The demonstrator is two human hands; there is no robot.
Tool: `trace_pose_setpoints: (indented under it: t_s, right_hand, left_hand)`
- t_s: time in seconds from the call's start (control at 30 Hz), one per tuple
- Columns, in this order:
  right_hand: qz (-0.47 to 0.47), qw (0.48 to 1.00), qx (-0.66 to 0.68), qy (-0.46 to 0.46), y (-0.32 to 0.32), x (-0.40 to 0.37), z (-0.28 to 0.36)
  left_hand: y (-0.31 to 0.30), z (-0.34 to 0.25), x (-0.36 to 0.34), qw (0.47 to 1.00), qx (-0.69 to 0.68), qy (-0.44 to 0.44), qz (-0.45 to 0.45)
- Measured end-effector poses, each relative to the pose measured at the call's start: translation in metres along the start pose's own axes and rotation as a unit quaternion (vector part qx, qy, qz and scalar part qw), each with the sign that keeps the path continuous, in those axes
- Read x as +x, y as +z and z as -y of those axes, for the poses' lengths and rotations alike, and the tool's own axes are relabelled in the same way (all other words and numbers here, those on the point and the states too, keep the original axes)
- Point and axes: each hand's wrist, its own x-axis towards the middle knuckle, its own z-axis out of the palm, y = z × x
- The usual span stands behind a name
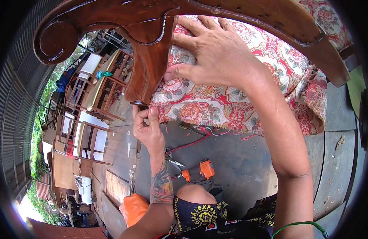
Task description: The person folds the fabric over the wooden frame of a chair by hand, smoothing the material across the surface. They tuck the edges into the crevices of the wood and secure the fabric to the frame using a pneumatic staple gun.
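Red and cream floral fabric (239, 105) covers the seat of a carved brown wooden frame (148, 59). My right hand (218, 53) lies on the fabric with its fingers spread, the thumb beside the wooden post. Below the post's lower end, my left hand (149, 126) has its fingers closed at the fabric's frayed edge, pinching its corner. Loose threads hang from that edge.
On the dark floor below lie scissors (174, 160) and an orange-and-black tool (206, 169), with a red hose (190, 143) running past. Stacked wooden chairs (92, 99) stand at the left. An orange bag (134, 209) sits near my left arm.
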Motion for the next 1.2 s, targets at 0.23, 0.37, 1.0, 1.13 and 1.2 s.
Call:
trace_pose_setpoints:
  t_s: [0.23,0.37,1.0,1.13,1.2]
  right_hand:
    - [-0.084,0.996,-0.006,-0.032,-0.003,-0.001,0.004]
    - [0.055,0.998,0.029,-0.021,-0.011,0.007,0.013]
    - [0.068,0.993,-0.097,0.014,-0.013,0.011,0.048]
    - [0.036,0.998,-0.048,0.026,-0.009,0.005,0.054]
    - [0.026,0.999,-0.034,0.028,-0.007,0.003,0.054]
  left_hand:
    - [0.001,0.002,-0.001,0.999,-0.052,-0.014,0.002]
    - [0.001,0.005,-0.002,0.996,-0.080,-0.038,-0.008]
    - [0.030,-0.015,-0.022,0.978,0.126,0.101,-0.133]
    - [0.044,-0.038,-0.038,0.984,-0.110,-0.052,-0.130]
    - [0.047,-0.041,-0.033,0.990,-0.026,-0.052,-0.126]
